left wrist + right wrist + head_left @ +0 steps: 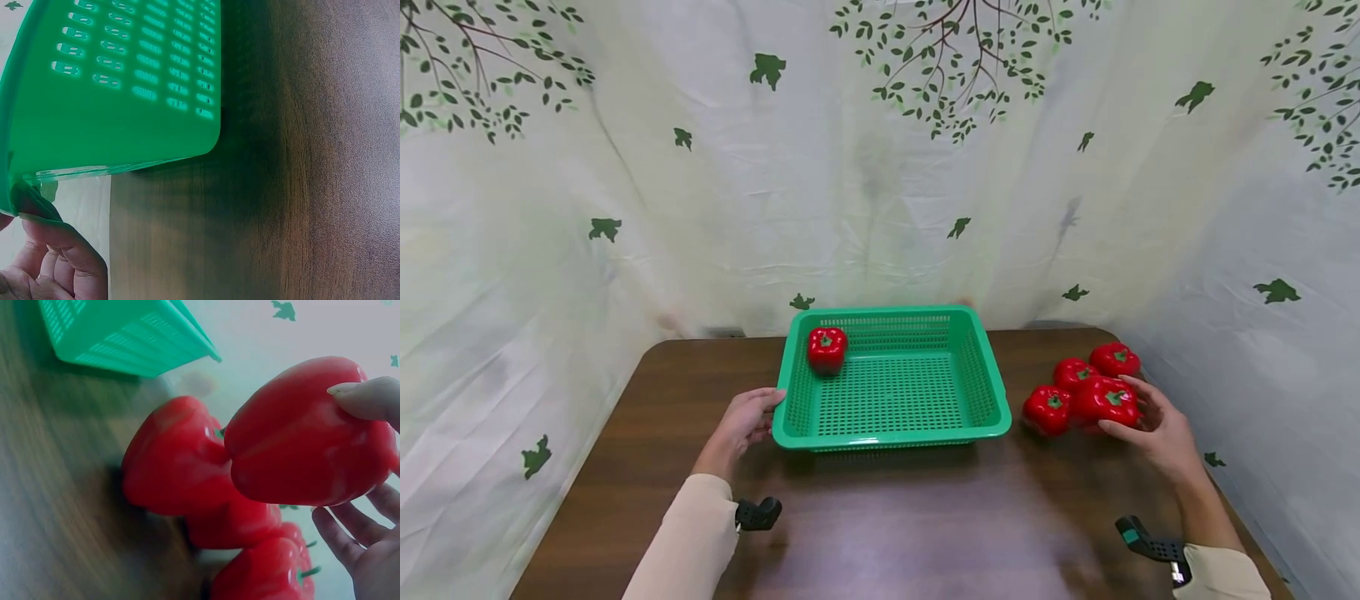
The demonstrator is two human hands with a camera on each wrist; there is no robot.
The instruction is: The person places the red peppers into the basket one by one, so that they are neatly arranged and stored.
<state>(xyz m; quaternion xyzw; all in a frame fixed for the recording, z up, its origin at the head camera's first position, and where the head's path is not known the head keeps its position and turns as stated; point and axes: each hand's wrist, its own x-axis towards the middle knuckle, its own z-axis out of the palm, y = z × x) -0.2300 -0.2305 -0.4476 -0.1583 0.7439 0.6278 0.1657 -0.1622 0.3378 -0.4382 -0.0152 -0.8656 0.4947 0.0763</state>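
My left hand (pixel 751 419) pinches the left rim of a green plastic basket (pixel 891 439); the left wrist view has the thumb and fingers at the basket's edge (pixel 94 134). One red bell pepper (pixel 827 350) sits inside, in the back left corner. Over on the right, my right hand (pixel 1157 429) grips another red bell pepper (pixel 306 437) between thumb and fingers. In the right wrist view it appears lifted in front of the others. Beside it are more red bell peppers, one nearest the basket (pixel 1047 410) and two behind (pixel 1115 359).
Everything stands on a brown wooden table (pixel 880 533). A pale cloth backdrop (pixel 865 208) with leaf patterns rises behind and at both sides, close to the peppers on the right. Each wrist carries a black strap (pixel 758 514) with a small device.
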